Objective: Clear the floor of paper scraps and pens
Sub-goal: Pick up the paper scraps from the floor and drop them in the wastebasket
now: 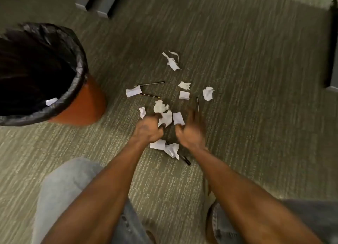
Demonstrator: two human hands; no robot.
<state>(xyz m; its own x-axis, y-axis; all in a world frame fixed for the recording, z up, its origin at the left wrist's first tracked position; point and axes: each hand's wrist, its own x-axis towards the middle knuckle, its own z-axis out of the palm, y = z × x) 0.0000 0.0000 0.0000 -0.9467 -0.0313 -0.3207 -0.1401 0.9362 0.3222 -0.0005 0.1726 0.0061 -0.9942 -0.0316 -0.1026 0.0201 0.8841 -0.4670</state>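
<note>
Several white paper scraps lie scattered on the grey-green carpet (237,79). My left hand (148,130) is curled, its fingers closed on a crumpled paper scrap (166,118). My right hand (190,132) is blurred, its fingers spread just beside a flat scrap (178,118) and holding nothing. Two more scraps (164,147) lie under my wrists. A thin pen (150,83) and a second pen (150,95) lie left of the pile by a folded scrap (133,91). A third pen (197,104) lies to the right, and a black pen (185,160) lies near my right wrist.
An orange waste bin (86,108) with a black liner stands at the left, with a paper scrap (51,101) resting on its rim. Grey furniture legs (102,8) stand at the back and a dark cabinet edge (332,61) at the right. My jeans-clad knees fill the bottom.
</note>
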